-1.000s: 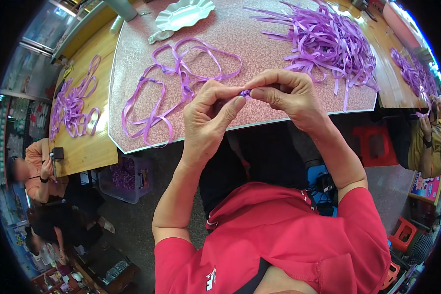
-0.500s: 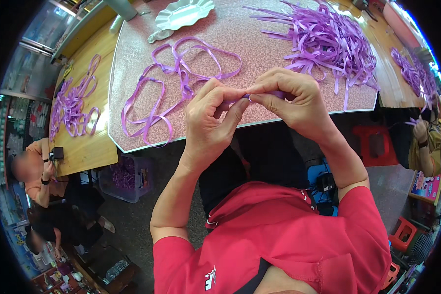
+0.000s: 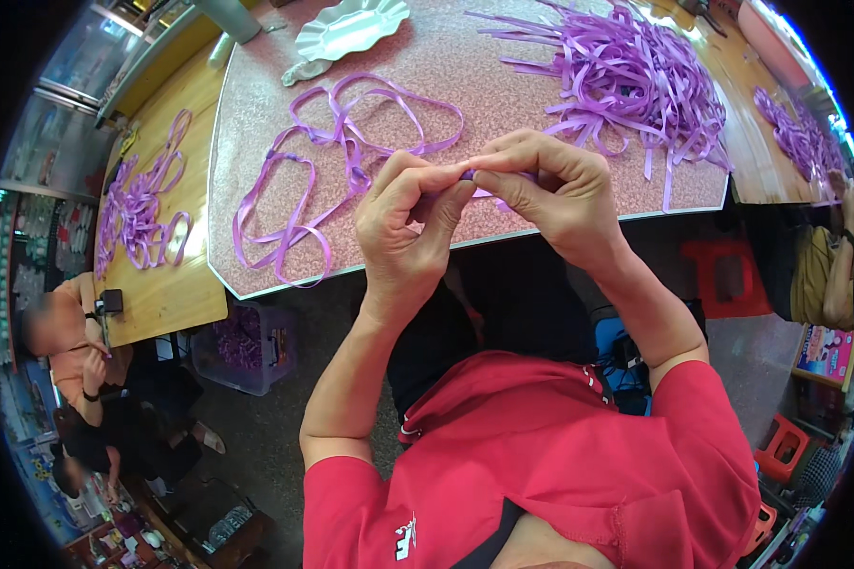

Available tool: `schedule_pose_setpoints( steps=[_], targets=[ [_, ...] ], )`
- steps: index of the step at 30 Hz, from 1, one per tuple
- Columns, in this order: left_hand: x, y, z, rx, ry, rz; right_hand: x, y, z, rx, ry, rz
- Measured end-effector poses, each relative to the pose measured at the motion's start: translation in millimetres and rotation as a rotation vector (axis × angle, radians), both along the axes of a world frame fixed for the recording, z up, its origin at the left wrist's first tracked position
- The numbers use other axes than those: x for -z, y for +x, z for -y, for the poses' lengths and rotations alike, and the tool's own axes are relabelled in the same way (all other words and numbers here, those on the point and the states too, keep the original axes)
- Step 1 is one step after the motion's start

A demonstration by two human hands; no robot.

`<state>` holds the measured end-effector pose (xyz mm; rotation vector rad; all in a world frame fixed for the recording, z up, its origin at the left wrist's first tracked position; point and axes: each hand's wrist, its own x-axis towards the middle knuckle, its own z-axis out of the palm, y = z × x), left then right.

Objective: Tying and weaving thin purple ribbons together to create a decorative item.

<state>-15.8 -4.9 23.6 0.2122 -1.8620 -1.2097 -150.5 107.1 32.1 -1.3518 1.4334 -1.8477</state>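
Both my hands meet above the near edge of a pink speckled tabletop, pinching one purple ribbon (image 3: pixel 468 174) between thumbs and forefingers. My left hand (image 3: pixel 406 223) is closed on the ribbon with its fingers curled. From the other side my right hand (image 3: pixel 565 194) pinches the same ribbon, fingertips touching those of the left. A small darker purple bit shows at the pinch; most of the ribbon is hidden by my fingers. Left of my hands lie several looped purple ribbons with darker knots (image 3: pixel 358 178). A big tangled heap of purple ribbons (image 3: pixel 636 85) lies at the right.
A white scalloped dish (image 3: pixel 351 28) stands at the far side. More ribbons lie on the wooden table at left (image 3: pixel 142 213) and at far right (image 3: pixel 797 128). A clear plastic bin (image 3: pixel 247 356) and a red stool (image 3: pixel 726 275) are below. Other people sit left and right.
My joined hands have shifted slightly left and up, still pinching the ribbon. The person at left has raised a hand; the one at right has moved an arm.
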Motion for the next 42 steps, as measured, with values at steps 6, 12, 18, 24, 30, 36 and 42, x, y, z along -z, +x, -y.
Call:
schedule_pose_setpoints(
  steps=[6,12,18,24,30,36,42],
  targets=[
    [5.2,1.7,15.2,0.009,-0.187,0.164,2.3,-15.2,6.6,-0.052,0.155,-0.103],
    [11.6,2.1,16.1,0.101,0.007,0.115,2.4,-10.8,7.2,-0.145,0.241,0.337],
    [17.1,3.9,8.3,0.104,0.082,0.073,-3.7,-5.2,1.5,-0.145,0.214,0.307],
    [17.6,3.4,13.4,0.103,-0.233,0.037,-10.5,5.1,-4.9,-0.172,0.221,0.423],
    [16.5,8.9,11.9,0.234,-0.04,0.022,-8.9,8.3,-5.9,-0.202,0.095,0.328],
    [7.5,6.8,3.9,0.193,-0.152,0.006,-8.9,4.7,-5.4,0.026,-0.171,-0.387],
    [5.8,2.3,0.4,0.191,-0.113,0.078,-15.8,-2.4,-7.4,0.048,-0.18,-0.54]
  ],
)
